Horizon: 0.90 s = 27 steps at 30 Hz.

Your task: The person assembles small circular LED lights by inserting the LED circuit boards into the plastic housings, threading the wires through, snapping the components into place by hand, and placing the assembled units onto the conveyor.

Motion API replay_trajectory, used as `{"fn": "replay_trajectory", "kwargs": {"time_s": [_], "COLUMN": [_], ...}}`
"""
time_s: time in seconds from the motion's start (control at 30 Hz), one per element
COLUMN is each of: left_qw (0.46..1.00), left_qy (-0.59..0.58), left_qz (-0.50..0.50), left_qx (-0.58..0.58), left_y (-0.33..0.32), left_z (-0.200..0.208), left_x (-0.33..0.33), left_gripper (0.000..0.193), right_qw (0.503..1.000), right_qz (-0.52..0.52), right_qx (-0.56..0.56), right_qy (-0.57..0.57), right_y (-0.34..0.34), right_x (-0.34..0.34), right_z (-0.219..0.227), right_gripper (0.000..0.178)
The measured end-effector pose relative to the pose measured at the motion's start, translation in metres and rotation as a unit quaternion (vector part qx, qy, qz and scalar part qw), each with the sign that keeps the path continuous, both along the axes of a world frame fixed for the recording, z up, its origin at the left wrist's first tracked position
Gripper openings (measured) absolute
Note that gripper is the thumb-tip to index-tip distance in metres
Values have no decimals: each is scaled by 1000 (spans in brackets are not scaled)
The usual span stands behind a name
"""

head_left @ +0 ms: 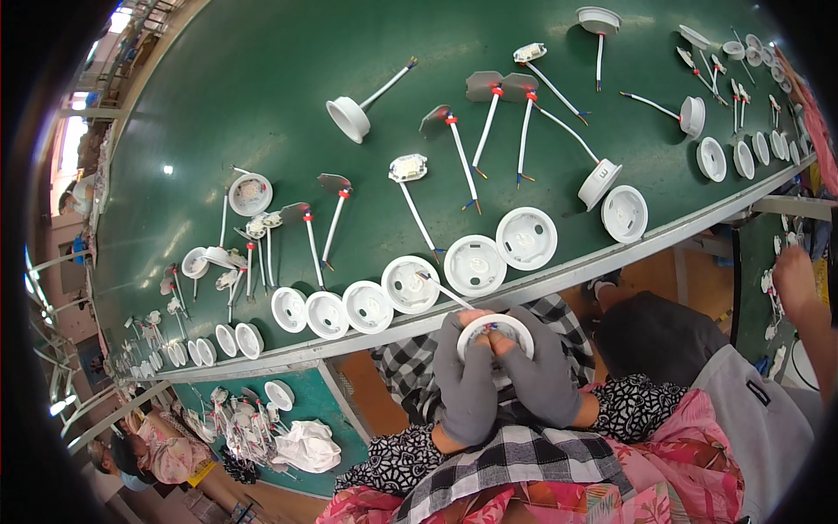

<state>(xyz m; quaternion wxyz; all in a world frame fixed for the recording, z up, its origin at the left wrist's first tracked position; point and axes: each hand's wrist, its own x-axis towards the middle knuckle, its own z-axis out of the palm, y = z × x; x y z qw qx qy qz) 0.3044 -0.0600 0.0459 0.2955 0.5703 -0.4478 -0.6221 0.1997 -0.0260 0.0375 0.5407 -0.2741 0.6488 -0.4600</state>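
Just off the table's near edge, my two hands in grey fingerless gloves hold a white round plastic housing (pixel 525 332) between them. My left hand (pixel 465 384) is closed around its left side, my right hand (pixel 541 377) around its right. Both thumbs press into the cup, where small red and blue bits show between them. A white cable (pixel 448 293) sticks out from the housing toward the table. Fingers and rim hide most of the inside. Nearest on the table are similar white housings (pixel 476 265), lying in a row with their hollow sides up.
The green conveyor-like table (pixel 262 140) has a metal edge (pixel 559 270). Across it lie circuit boards with white cables (pixel 408 168), grey discs with cables (pixel 484 86) and more housings. A lower green surface at left holds piled parts (pixel 244 428). Another person's arm (pixel 801 288) is at right.
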Motion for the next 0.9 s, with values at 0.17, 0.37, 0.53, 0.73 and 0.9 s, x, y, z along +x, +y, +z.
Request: {"fn": "replay_trajectory", "kwargs": {"time_s": [0.17, 0.37, 0.53, 0.73, 0.9], "left_qw": [999, 997, 998, 996, 998], "left_qy": [9, -14, -10, 48, 34], "left_qz": [29, 12, 8, 53, 44], "left_qx": [-36, -78, -68, -49, -40], "left_y": [-2, 2, 4, 12, -8], "left_z": [1, 8, 9, 10, 15], "left_x": [10, 9, 9, 10, 16], "left_gripper": [20, 20, 16, 13, 18], "right_qw": [994, 994, 994, 994, 987], "right_qz": [52, 66, 53, 59, 100], "right_qx": [-86, -68, -76, -72, -109], "right_qy": [36, 49, 60, 54, 69], "right_y": [-2, 5, 2, 4, -10], "right_x": [-6, -5, -3, 0, -3], "right_z": [1, 9, 8, 11, -5], "right_gripper": [22, 25, 17, 16, 28]}}
